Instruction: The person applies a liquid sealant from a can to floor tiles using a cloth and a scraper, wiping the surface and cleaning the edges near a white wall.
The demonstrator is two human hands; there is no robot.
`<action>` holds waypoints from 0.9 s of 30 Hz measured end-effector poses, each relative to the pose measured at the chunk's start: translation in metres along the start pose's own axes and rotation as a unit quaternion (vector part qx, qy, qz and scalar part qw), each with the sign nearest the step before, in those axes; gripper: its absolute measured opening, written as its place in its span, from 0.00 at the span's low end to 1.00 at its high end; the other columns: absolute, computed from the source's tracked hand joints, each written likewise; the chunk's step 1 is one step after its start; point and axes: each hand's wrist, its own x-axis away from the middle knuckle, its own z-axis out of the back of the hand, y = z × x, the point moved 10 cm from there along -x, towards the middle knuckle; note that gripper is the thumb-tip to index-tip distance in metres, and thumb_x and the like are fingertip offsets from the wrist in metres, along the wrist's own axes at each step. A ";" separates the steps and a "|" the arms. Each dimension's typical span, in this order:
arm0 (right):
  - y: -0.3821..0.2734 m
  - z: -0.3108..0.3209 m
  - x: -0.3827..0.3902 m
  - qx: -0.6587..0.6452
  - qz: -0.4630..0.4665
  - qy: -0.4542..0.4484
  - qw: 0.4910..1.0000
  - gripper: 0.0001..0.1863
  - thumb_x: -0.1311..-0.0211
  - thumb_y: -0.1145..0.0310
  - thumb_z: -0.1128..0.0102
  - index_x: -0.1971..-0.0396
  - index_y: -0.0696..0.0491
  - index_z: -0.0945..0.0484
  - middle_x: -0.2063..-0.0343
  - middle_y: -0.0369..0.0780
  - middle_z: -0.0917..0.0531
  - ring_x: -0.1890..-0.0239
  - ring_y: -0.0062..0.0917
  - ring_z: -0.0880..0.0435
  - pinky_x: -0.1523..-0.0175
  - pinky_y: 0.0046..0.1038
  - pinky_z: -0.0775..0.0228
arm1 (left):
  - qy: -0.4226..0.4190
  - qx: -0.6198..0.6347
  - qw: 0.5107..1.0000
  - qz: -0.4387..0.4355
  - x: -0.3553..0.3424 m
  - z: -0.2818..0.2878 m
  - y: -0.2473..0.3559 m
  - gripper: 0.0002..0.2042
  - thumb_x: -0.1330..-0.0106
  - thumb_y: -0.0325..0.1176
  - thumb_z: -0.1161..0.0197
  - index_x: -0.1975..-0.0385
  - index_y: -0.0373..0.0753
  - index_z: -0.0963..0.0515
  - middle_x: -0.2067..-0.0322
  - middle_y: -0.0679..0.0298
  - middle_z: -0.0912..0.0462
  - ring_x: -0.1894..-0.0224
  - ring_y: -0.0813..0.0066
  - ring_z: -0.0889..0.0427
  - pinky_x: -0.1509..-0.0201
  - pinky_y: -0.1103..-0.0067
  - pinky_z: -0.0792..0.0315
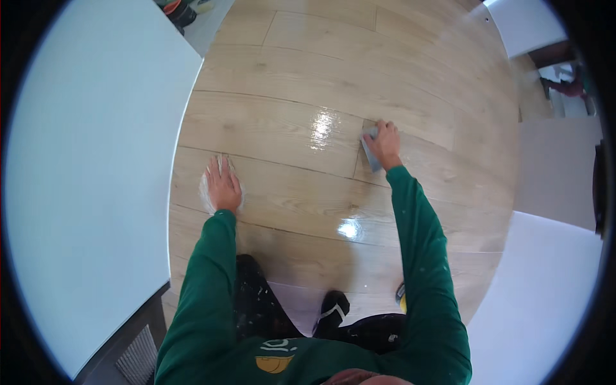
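Note:
My left hand rests flat, fingers spread, on a crumpled whitish cloth or plastic sheet on the wood-look plank floor. Farther forward and to the right, my right hand grips a flat grey rectangular tool pressed down on the floor, over a plank seam. The underside of that tool is hidden. Wet-looking shine shows on the planks between my hands.
A white wall runs along my left, with dark items beyond its far end. White panels line the right side. My dark-trousered legs and a dark shoe are below. A small yellow object lies beside my right arm.

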 end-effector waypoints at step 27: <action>-0.140 -0.014 0.031 0.157 0.155 -0.097 0.971 0.22 0.47 0.53 0.23 0.56 0.48 0.16 0.57 0.45 0.21 0.49 0.43 0.22 0.48 0.46 0.31 | 0.005 0.042 0.999 0.022 -0.006 0.006 -0.022 0.29 0.27 0.39 0.44 0.26 0.42 0.30 0.24 0.48 0.36 0.22 0.45 0.38 0.17 0.53 0.47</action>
